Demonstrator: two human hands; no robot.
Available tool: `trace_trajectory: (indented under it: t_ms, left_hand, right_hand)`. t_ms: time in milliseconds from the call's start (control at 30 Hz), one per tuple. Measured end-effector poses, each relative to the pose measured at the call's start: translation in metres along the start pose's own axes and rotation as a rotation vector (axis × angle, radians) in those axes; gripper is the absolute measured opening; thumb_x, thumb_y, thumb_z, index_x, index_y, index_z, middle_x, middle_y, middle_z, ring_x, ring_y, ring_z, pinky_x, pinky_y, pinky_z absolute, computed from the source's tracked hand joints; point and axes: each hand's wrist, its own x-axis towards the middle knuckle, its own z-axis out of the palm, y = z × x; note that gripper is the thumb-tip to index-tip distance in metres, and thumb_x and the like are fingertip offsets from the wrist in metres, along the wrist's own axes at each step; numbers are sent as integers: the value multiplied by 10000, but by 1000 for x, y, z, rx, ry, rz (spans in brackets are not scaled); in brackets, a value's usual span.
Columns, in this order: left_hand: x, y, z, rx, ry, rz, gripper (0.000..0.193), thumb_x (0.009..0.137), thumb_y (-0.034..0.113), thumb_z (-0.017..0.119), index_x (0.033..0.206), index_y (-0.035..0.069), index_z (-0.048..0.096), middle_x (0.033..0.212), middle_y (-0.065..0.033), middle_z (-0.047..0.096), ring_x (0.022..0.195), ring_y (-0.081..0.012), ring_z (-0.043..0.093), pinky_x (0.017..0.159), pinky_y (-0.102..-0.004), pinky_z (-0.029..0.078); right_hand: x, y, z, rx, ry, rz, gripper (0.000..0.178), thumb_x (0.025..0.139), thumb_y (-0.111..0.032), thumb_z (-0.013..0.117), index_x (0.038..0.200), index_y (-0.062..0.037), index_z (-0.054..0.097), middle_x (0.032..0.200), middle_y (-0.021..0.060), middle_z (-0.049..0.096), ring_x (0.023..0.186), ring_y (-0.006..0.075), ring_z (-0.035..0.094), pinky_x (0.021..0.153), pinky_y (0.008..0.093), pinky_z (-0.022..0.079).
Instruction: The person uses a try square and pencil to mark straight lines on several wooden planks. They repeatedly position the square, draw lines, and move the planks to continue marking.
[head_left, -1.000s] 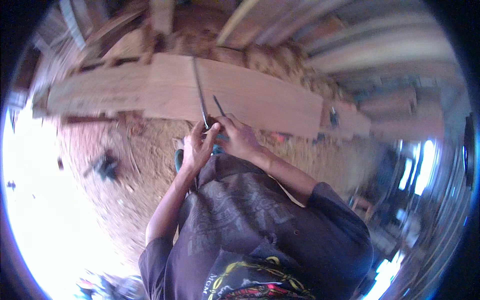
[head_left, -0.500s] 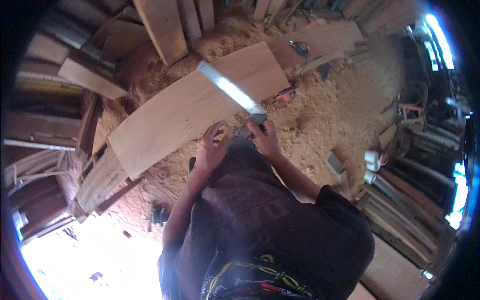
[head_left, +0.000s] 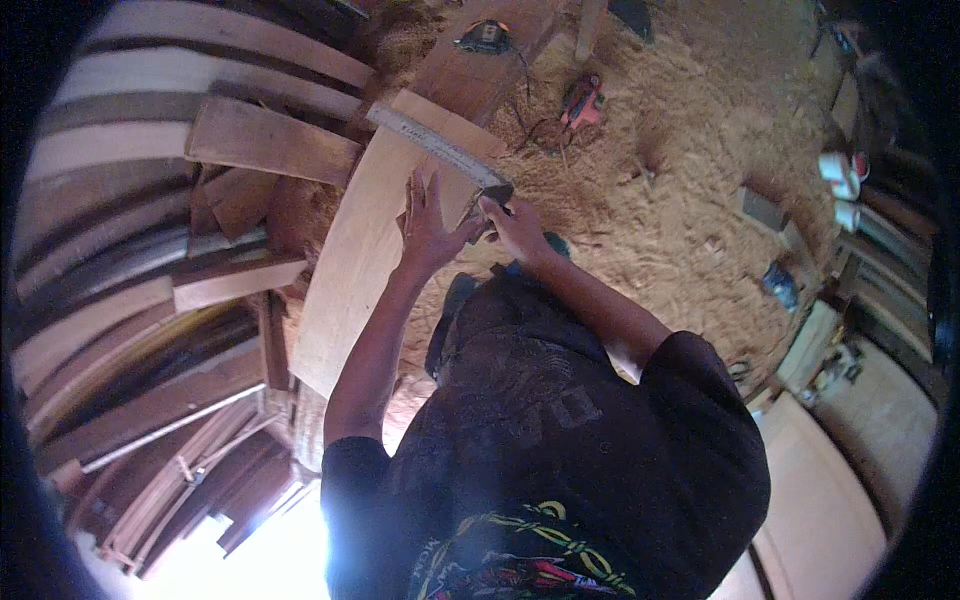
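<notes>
A pale wooden board (head_left: pixel 345 290) stretches away from me on the left, with my left hand (head_left: pixel 432 235) over its right edge. The fingers of that hand are stretched out, and its thumb reaches toward my right hand. My right hand (head_left: pixel 515 228) grips the dark stock of a try square (head_left: pixel 440 148) at the board's right edge. The square's long metal blade crosses the board near its far end. Whether my left thumb touches the stock, I cannot tell.
Beyond the board, a black tool (head_left: pixel 485 38) rests on a darker plank (head_left: pixel 445 75). A red corded tool (head_left: pixel 582 103) lies on the sawdust-covered floor (head_left: pixel 660 230). Stacked planks (head_left: pixel 240 140) fill the left side. White containers (head_left: pixel 838 175) and a blue item (head_left: pixel 780 287) are at right.
The view has turned, so the board now points more directly away from me. The try square has come to the board's far end. My left hand has reached forward over the board, its fingers straightened.
</notes>
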Motion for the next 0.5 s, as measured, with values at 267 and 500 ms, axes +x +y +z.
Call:
trace_trajectory:
  t_ms: [267, 500]
  left_hand:
    - [38, 16, -7, 148, -32, 170, 1254, 722, 661, 837, 1669, 130, 208, 1735, -222, 74, 1593, -464, 113, 1109, -760, 267]
    - [54, 28, -10, 202, -97, 147, 1185, 736, 598, 827, 1670, 182, 228, 1744, -187, 62, 1590, -479, 110, 1056, -827, 266]
  right_hand:
    - [16, -8, 14, 103, 193, -212, 451, 971, -457, 706, 1051, -14, 739, 884, 139, 767, 766, 240, 724, 700, 407, 559]
    - [22, -14, 13, 173, 219, -304, 335, 1024, -335, 688, 1141, -21, 680, 870, -10, 654, 726, 90, 592, 619, 290, 503]
